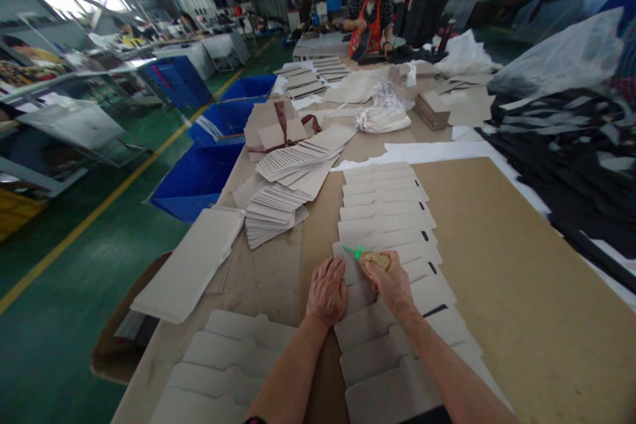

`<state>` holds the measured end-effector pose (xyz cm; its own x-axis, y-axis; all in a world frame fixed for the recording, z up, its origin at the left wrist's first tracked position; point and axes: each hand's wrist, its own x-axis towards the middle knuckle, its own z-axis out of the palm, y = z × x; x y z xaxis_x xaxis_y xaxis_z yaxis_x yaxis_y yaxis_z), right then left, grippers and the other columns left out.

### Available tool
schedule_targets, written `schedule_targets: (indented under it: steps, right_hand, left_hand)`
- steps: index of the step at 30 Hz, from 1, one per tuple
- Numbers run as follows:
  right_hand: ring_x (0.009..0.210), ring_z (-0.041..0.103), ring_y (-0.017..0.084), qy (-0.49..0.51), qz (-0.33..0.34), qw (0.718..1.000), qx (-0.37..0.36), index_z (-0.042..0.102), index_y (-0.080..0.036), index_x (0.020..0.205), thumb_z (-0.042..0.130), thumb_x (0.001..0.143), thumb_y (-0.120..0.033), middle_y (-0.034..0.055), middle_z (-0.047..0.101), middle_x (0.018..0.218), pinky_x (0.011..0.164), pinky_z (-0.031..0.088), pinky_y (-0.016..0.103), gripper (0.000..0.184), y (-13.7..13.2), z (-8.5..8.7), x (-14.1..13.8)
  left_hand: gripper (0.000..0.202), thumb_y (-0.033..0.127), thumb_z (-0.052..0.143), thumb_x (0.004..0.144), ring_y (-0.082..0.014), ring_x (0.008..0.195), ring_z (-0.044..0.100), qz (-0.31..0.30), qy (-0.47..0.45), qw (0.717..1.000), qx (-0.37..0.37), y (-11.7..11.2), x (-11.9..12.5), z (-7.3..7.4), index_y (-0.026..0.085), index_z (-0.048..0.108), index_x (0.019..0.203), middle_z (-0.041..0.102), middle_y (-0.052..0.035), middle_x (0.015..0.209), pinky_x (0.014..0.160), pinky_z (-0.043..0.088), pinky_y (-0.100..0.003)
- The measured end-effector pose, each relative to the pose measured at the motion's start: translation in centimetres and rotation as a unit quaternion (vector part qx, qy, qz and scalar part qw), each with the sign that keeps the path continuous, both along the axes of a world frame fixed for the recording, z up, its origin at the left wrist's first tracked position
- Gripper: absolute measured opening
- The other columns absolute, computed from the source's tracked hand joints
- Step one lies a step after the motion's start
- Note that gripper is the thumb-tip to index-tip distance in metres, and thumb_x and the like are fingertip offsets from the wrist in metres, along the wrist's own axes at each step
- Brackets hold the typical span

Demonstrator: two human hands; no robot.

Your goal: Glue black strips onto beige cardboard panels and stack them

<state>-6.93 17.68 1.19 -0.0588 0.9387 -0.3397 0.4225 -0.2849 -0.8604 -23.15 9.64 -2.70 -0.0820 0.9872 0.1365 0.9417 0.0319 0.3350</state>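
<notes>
My right hand (395, 281) is wrapped round a squeeze bottle (370, 262) with a green nozzle (352, 252). The nozzle points left, over the left end of one of the overlapping grey cardboard pieces (382, 232). These pieces run in a long row away from me, several with a short dark strip near the right edge. My left hand (328, 291) lies with its fingers flat at the left edge of the row, holding nothing. Just left of my forearms, a second overlapping row of cardboard pieces (233, 344) lies on the table.
Fanned stacks of card (281, 205) and a pile of larger boards (193, 265) lie to the left. Blue bins (199, 172) stand beside the table. A brown board (527, 265) and black strips (556, 165) are at right. Across the table's far end works a person (370, 13).
</notes>
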Motion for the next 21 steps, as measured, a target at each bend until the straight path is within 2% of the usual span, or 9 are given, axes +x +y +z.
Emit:
schedule_targets:
  steps: [4,8,10,13,17,21]
  right_hand:
    - [0.056,0.059,0.018,0.053,-0.017,0.998,-0.012,0.055,-0.024,0.102,0.067,0.068,-0.051,-0.0022,0.063,0.067,0.049,0.045,0.026,0.045,-0.9,0.0,-1.5]
    - [0.052,0.057,0.014,0.192,-0.068,0.976,-0.076,0.053,-0.023,0.101,0.071,0.065,-0.05,-0.003,0.065,0.074,0.044,0.042,0.023,0.049,-1.2,0.6,-1.5]
    - [0.047,0.055,0.011,0.249,-0.102,0.958,-0.102,0.051,-0.024,0.1,0.072,0.064,-0.051,-0.0043,0.064,0.074,0.039,0.036,0.019,0.05,-0.5,0.9,-0.3]
    - [0.043,0.053,0.01,0.267,-0.16,0.947,-0.079,0.049,-0.025,0.098,0.075,0.061,-0.053,-0.0054,0.063,0.073,0.035,0.028,0.017,0.053,1.7,1.0,2.8]
    - [0.049,0.055,0.01,0.213,-0.256,0.942,-0.028,0.047,-0.026,0.099,0.078,0.056,-0.053,-0.0059,0.062,0.076,0.039,0.039,0.018,0.06,5.5,0.3,7.3]
    - [0.06,0.06,0.012,0.191,-0.29,0.937,0.036,0.044,-0.026,0.1,0.079,0.054,-0.051,-0.005,0.061,0.083,0.046,0.049,0.022,0.064,8.3,-1.0,9.9]
  left_hand:
    - [0.047,0.017,0.044,0.087,-0.0231,0.133,0.04,0.003,0.003,1.0,-0.001,0.0,0.1,0.2,0.022,0.049,0.134,0.052,-0.0053,0.142,0.11,0.036,-0.045]
    - [0.046,0.017,0.044,0.087,-0.0226,0.132,0.041,0.003,0.012,1.0,-0.001,0.0,0.1,0.1,0.022,0.049,0.133,0.053,-0.004,0.142,0.11,0.037,-0.044]
    - [0.047,0.017,0.044,0.087,-0.0228,0.132,0.042,0.003,0.015,1.0,0.004,0.0,0.1,0.1,0.022,0.048,0.134,0.052,-0.0042,0.142,0.11,0.036,-0.044]
    - [0.048,0.016,0.044,0.087,-0.0235,0.131,0.044,0.004,0.017,1.0,0.016,0.1,0.0,-0.1,0.02,0.047,0.135,0.053,-0.0061,0.141,0.11,0.036,-0.044]
    - [0.048,0.016,0.046,0.086,-0.0252,0.128,0.047,0.002,0.018,0.999,0.031,0.1,-0.3,-0.6,0.021,0.048,0.134,0.053,-0.0072,0.141,0.106,0.039,-0.045]
    - [0.047,0.018,0.045,0.088,-0.0252,0.129,0.046,0.003,0.042,0.999,0.033,0.2,-0.6,-1.1,0.022,0.048,0.134,0.051,-0.0052,0.144,0.106,0.039,-0.044]
